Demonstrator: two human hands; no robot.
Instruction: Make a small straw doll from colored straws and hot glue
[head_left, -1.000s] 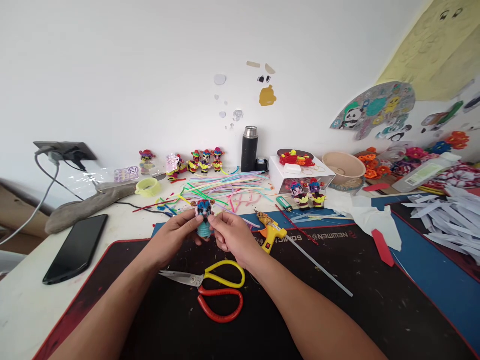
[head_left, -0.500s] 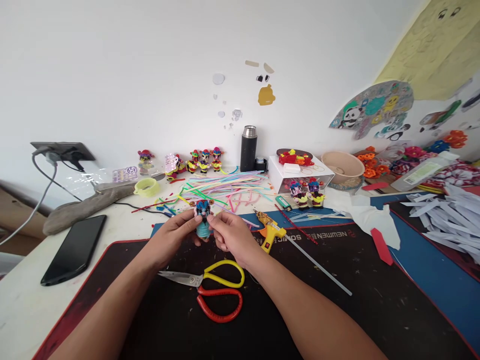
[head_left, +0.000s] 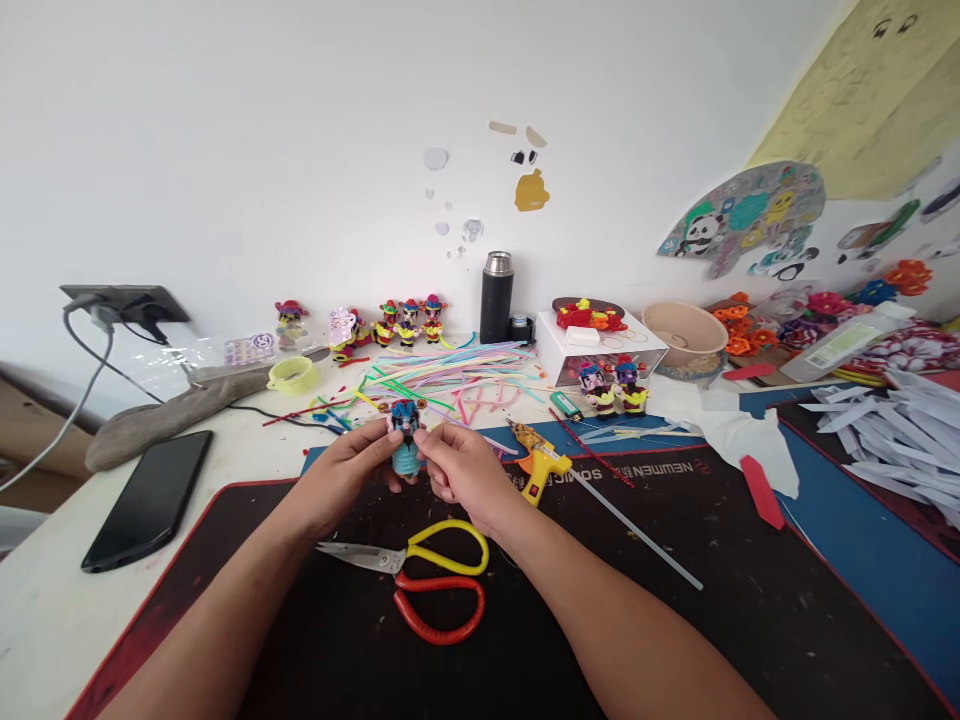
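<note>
Between my two hands a small pipe-cleaner figurine (head_left: 406, 458) stands upright, with a blue hat, a black beard and a light-blue ribbed body. My left hand (head_left: 358, 458) pinches its left side, thumb near the beard. From the other side my right hand (head_left: 459, 462) grips it, thumb and fingertips pressed at the beard. Fingers partly hide the figurine's sides. Just below the hands, scissors (head_left: 390, 560) with one yellow and one red handle lie on the black mat (head_left: 600, 620). Right of my right hand rests a yellow glue gun (head_left: 544, 462) with a clear glue stick (head_left: 637, 530) sticking out.
Behind lie many loose pipe cleaners (head_left: 457, 375), with several finished figurines (head_left: 409, 322) by the wall. A black thermos (head_left: 496, 300), a white box (head_left: 559, 350) and a bowl (head_left: 682, 335) stand further back. A phone (head_left: 150, 500) lies left; paper strips (head_left: 900, 440) are heaped right.
</note>
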